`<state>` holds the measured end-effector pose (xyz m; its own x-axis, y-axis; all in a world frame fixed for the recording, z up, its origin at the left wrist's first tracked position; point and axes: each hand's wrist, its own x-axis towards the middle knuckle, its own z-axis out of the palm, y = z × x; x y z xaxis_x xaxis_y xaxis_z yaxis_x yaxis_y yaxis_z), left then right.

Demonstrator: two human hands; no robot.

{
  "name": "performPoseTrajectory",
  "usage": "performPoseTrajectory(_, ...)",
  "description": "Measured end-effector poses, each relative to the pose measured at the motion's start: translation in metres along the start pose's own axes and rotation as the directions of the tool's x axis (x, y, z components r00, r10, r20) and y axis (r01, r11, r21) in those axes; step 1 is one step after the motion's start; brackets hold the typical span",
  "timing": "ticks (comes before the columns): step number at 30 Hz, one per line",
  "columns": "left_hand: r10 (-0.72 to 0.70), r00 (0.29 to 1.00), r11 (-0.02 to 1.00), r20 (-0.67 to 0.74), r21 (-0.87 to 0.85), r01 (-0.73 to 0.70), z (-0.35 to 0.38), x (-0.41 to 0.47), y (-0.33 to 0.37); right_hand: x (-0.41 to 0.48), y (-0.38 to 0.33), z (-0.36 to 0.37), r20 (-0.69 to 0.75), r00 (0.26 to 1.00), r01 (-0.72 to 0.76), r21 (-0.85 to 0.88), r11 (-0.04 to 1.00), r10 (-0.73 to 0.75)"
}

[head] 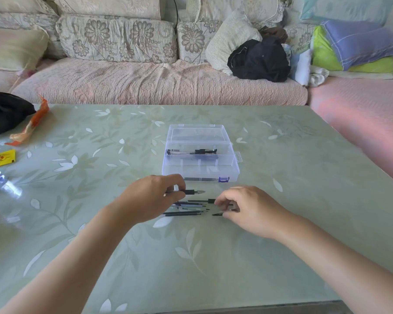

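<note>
Our left hand (154, 196) pinches a pen (194, 191), barrel hidden; our right hand (243, 209) curls over loose pens (186, 208), its hold impossible to tell.

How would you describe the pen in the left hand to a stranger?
On the pale green leaf-patterned table, just in front of the clear plastic box, the left hand pinches a pen with a black grip and silver tip. Unlike the loose pens beside it, it lies nearest the box.
</note>
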<state>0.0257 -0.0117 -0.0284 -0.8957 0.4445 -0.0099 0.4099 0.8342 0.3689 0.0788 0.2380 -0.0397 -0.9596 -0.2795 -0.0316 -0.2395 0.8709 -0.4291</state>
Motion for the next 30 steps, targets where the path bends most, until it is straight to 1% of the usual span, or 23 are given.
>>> performPoseTrajectory(3, 0.011, 1.0, 0.999, 0.003, -0.032, -0.011, 0.004, 0.0, 0.0, 0.001, 0.002, 0.002, 0.014, 1.0, 0.011, -0.01, 1.0, -0.011)
performPoseTrajectory(9, 0.034, 0.999, 0.999, -0.022, -0.022, -0.035, 0.009, 0.0, 0.003, 0.003, 0.002, -0.003, -0.001, 1.0, 0.016, -0.121, 0.993, -0.016)
performPoseTrajectory(10, 0.041, 0.999, 0.999, -0.026, -0.02, -0.042, 0.009, -0.001, 0.004, 0.004, 0.001, -0.005, -0.025, 1.0, 0.016, -0.11, 0.994, -0.019)
performPoseTrajectory(14, 0.075, 0.995, 0.997, -0.064, 0.008, -0.074, 0.01, -0.001, 0.008, 0.005, -0.003, -0.009, -0.203, 0.979, 0.031, -0.014, 0.999, -0.033)
performPoseTrajectory(16, 0.101, 0.991, 0.995, -0.091, 0.023, -0.099, 0.009, -0.003, 0.011, 0.006, -0.007, -0.008, -0.219, 0.974, 0.059, -0.009, 0.998, -0.06)
performPoseTrajectory(22, 0.156, 0.977, 0.987, -0.144, 0.064, -0.148, 0.01, -0.005, 0.018, 0.011, -0.018, -0.004, -0.161, 0.976, 0.125, -0.156, 0.98, -0.15)
performPoseTrajectory(27, 0.182, 0.965, 0.983, -0.188, 0.047, -0.176, 0.009, -0.006, 0.02, 0.018, -0.019, -0.003, -0.193, 0.956, 0.168, -0.251, 0.953, -0.219)
performPoseTrajectory(30, 0.152, 0.969, 0.988, -0.195, 0.048, -0.145, 0.009, -0.005, 0.02, 0.022, -0.02, -0.003, -0.196, 0.952, 0.169, -0.302, 0.938, -0.235)
